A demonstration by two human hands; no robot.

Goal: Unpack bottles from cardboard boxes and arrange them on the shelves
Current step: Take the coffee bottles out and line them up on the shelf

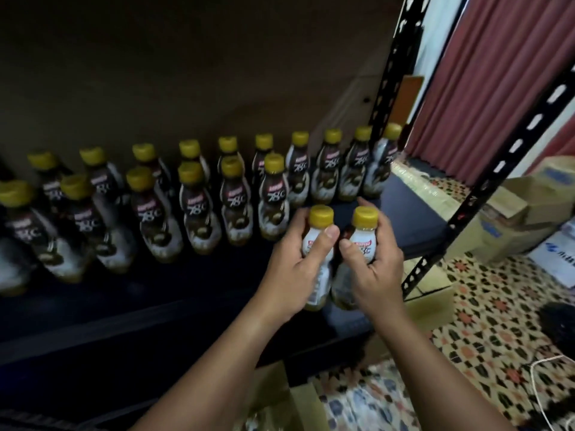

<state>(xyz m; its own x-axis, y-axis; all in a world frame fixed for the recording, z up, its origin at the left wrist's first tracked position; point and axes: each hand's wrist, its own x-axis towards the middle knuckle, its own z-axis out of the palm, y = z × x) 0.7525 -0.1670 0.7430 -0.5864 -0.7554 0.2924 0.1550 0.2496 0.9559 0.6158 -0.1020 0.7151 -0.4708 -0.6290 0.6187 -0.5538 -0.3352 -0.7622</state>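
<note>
My left hand (pixel 295 262) grips a yellow-capped bottle (pixel 320 222) with a white and dark label. Right beside it my right hand (pixel 373 259) grips a second bottle (pixel 364 227) of the same kind. Both bottles stand upright, side by side, over the right part of the dark shelf board (pixel 410 231), in front of the rows. Whether their bases touch the board I cannot tell. Two rows of several matching bottles (pixel 193 200) fill the shelf to the left and behind.
A black perforated shelf post (pixel 485 181) rises just right of my hands. Cardboard boxes (pixel 510 219) sit on the patterned tile floor (pixel 497 321) to the right. An open cardboard box (pixel 280 399) lies below the shelf edge. A red curtain (pixel 497 73) hangs behind.
</note>
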